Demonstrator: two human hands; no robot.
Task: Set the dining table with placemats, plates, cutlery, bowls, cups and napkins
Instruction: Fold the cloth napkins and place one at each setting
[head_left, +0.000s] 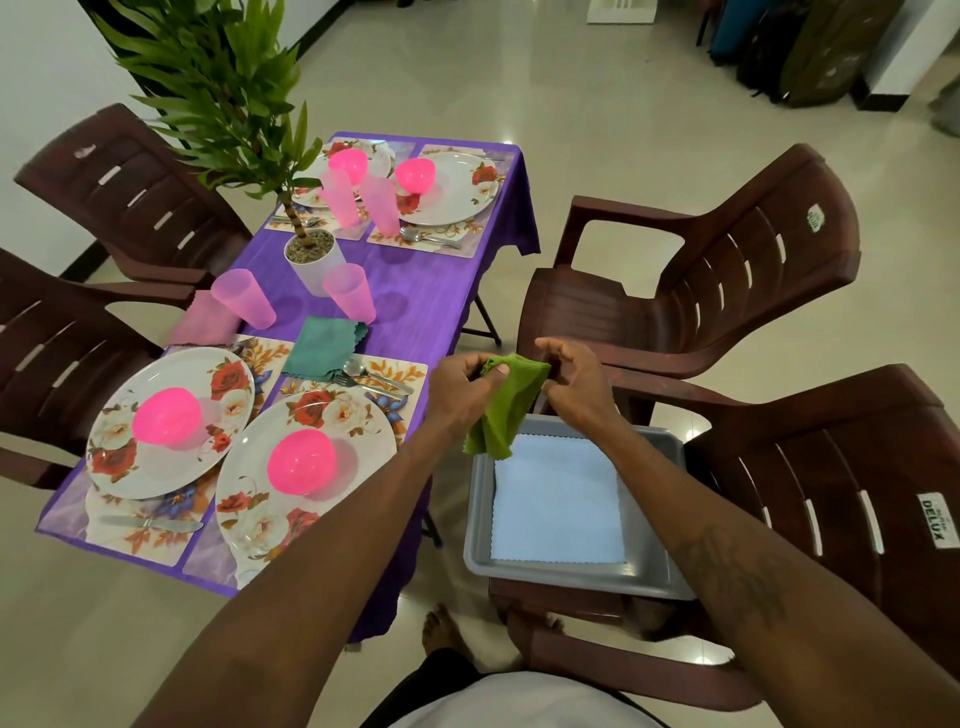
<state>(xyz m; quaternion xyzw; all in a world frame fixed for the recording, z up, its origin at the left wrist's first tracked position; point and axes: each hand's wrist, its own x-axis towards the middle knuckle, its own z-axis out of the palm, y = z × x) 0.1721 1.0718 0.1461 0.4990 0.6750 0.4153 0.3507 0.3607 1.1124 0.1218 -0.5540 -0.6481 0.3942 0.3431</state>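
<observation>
Holding a green napkin (506, 410) with both hands, just off the table's (426, 296) right edge and directly above a grey tray (660, 577).

- Left hand (467, 389): fingers curled round the napkin's top left corner, thumb pressed on the cloth.
- Right hand (576, 384): fingers bent, pinching the top right edge.
- Napkin is partly folded; its lower end hangs down clear of the tray.
- Tray sits on a brown chair (831, 493) seat and holds one white napkin (558, 499), lying flat.

Table state:
- Purple cloth, four floral placemats, each with a floral plate and a pink bowl on it. Near pair: left plate (119, 457) with bowl (166, 415), right plate (332, 410) with bowl (301, 462).
- Teal napkin (322, 348) lies folded at the far edge of the near right placemat, touching a spoon and fork (374, 376).
- Knife (150, 524) lies on the near left placemat, beside its plate.
- Two pink cups (244, 299) (350, 291) flank a white plant pot (311, 265) at mid-table; two more stand between the far plates.
</observation>
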